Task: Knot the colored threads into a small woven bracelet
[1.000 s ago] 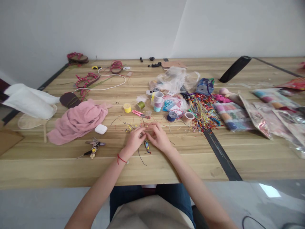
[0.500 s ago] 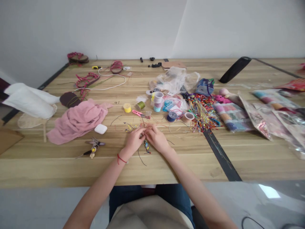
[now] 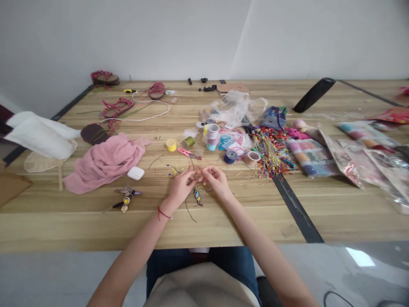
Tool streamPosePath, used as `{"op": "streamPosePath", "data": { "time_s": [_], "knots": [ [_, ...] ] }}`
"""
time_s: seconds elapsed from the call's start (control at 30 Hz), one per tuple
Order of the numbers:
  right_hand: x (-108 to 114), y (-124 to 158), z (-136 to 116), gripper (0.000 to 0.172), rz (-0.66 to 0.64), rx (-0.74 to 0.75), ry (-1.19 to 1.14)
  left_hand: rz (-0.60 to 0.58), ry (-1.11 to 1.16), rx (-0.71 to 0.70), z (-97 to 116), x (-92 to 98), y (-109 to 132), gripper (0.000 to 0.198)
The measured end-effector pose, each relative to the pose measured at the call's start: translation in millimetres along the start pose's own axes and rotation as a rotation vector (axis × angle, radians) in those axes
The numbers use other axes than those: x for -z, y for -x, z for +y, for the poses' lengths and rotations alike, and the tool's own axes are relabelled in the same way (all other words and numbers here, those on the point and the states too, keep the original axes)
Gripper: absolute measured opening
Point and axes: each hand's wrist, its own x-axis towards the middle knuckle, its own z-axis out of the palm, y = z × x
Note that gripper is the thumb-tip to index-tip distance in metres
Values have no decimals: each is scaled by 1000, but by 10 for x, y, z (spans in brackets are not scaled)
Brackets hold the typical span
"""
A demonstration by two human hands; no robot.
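At the middle of the table, my left hand (image 3: 182, 186) and my right hand (image 3: 217, 181) are nearly touching, thumbs and fingers pinched on thin cords (image 3: 200, 186). A small dark charm with blue and yellow parts (image 3: 197, 196) lies just below the fingers, and a loose dark cord (image 3: 189, 211) curls from there toward me. Short yellow and blue pieces (image 3: 174, 170) are scattered beyond my left hand. Pink thread snips (image 3: 184, 152) rest past the fingertips. What exactly sits between the fingertips is too small to make out.
Thread spools, yellow (image 3: 171, 145), green (image 3: 188, 142) and navy (image 3: 230, 157), stand beyond my hands. A heap of colourful cords (image 3: 275, 149) lies right. To the left are a pink cloth (image 3: 107, 164), a white case (image 3: 136, 173) and keys (image 3: 126, 199).
My right hand has drawn slightly away to the right, and pale cords now show between the hands. My left hand has stayed in almost the same place.
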Motion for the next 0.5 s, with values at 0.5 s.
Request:
{"op": "streamPosePath", "data": {
  "time_s": [0.5],
  "knots": [
    [-11,3,46,37,47,-63,-106,36,42,-1,24,19,-13,23]
  ]
}}
